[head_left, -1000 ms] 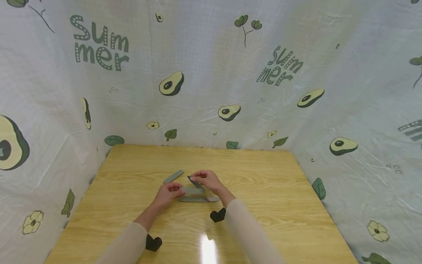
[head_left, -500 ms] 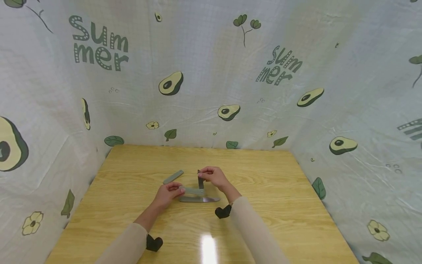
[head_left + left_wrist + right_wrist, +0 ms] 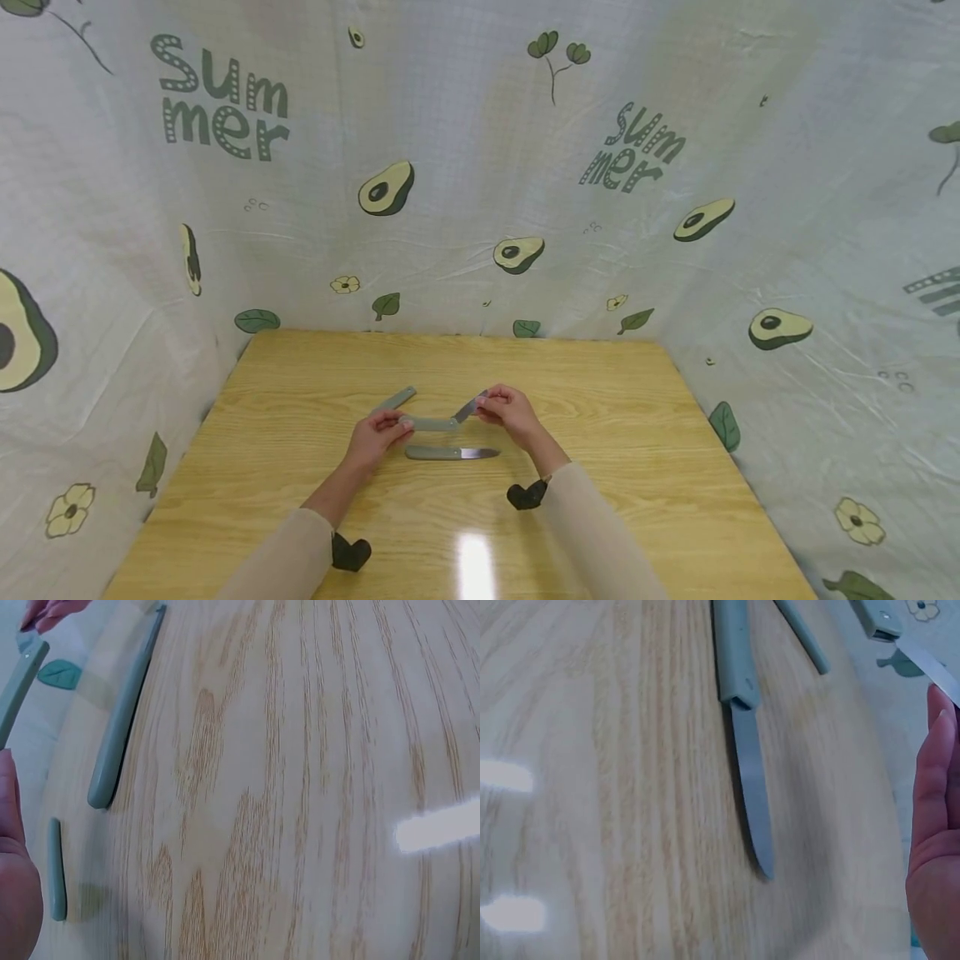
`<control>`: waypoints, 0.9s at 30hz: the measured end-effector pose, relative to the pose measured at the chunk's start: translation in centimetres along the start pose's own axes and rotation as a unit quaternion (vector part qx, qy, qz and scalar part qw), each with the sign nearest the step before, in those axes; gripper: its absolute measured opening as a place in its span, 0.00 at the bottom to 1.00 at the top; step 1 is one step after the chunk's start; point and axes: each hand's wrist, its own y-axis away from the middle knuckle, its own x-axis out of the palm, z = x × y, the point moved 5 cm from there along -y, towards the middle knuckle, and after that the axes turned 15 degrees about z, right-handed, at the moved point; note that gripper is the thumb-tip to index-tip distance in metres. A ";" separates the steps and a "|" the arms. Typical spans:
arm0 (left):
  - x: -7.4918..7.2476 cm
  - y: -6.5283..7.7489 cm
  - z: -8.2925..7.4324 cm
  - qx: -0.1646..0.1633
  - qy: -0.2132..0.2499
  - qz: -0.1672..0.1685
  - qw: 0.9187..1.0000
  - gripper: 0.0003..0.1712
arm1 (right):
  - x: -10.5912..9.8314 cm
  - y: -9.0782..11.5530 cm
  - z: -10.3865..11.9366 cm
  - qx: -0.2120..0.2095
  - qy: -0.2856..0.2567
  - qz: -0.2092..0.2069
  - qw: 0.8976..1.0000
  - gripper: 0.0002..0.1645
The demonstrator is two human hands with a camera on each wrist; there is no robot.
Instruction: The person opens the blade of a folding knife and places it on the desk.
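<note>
A folding knife (image 3: 433,424) with a grey-green handle is held above the table between both hands, its blade angled up and away from the handle. My left hand (image 3: 372,437) pinches the handle's left end. The blade (image 3: 928,666) is pinched near its tip by my right hand (image 3: 512,410). Closer to me, a second folding knife (image 3: 442,453) lies unfolded on the table, its blade (image 3: 752,787) pointing right. Behind my left hand lies a third grey-green piece (image 3: 395,399), folded with no blade showing, its lower end partly hidden by the fingers.
The wooden table (image 3: 600,467) has a bright light reflection (image 3: 474,567) near its front. A printed cloth (image 3: 450,125) hangs around the back and sides. Black heart-shaped pieces (image 3: 351,552) sit at both wrists.
My right hand has swung the blade from folded back over the handle, through upright, out to the right. The knife has risen slightly away from the one lying in front; the left hand keeps its grip.
</note>
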 end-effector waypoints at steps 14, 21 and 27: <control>0.0 0.1 -0.8 0.032 0.062 -0.073 0.995 0.10 | 0.9 1.3 -2.0 -0.021 -0.144 -0.018 0.989 0.13; -0.3 0.1 -0.8 0.037 0.078 -0.072 0.994 0.11 | 1.4 1.5 -2.3 -0.024 -0.161 -0.031 0.986 0.16; -0.3 0.0 -0.8 0.018 0.056 -0.051 0.997 0.18 | 0.9 1.8 -1.8 -0.032 -0.143 -0.037 0.989 0.09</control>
